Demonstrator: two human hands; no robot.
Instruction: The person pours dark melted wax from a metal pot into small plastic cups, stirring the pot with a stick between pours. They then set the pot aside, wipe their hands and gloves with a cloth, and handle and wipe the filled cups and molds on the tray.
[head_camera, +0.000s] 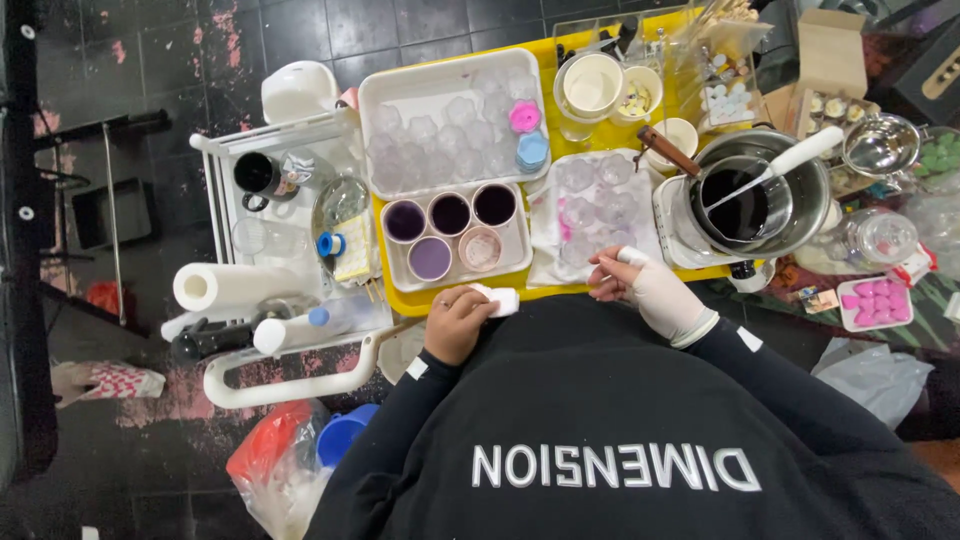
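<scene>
Left hand (456, 322), bare, closed around a white wad (503, 300) at the yellow table (470, 292) edge, just below the cup tray (520, 245). Right hand (650, 290), bandaged, fingers curled on the cloth (545, 262); grasp unclear. Hands apart; wad lies between them, nearer left.

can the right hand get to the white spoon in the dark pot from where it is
Probably yes: the right hand sits near the pot, the spoon handle sticks out over its rim, and nothing stands between.
</scene>
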